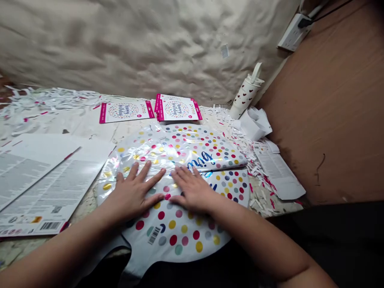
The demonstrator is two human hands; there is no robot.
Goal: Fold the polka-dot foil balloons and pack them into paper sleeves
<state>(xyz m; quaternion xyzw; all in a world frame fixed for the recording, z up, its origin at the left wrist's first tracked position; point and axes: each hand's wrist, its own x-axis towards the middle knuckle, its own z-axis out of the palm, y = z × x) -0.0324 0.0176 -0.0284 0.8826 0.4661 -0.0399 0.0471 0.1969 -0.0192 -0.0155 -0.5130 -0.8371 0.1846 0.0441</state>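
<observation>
A flat round foil balloon (180, 232), white with coloured dots and blue lettering, lies on the table in front of me, its far half folded over toward me. My left hand (135, 192) presses flat on it just below the fold, fingers spread. Beside it, my right hand (193, 190) also lies flat on the balloon, fingertips at the folded edge. Neither hand grips anything.
Two pink-edged balloon packs (126, 111) (177, 108) lie at the back. White printed cards (51, 188) sit at the left. Shredded paper strips (45, 100) litter the table. A heart-patterned bottle (246, 94) stands at back right, a leaflet (277, 168) beside a brown panel (336, 120).
</observation>
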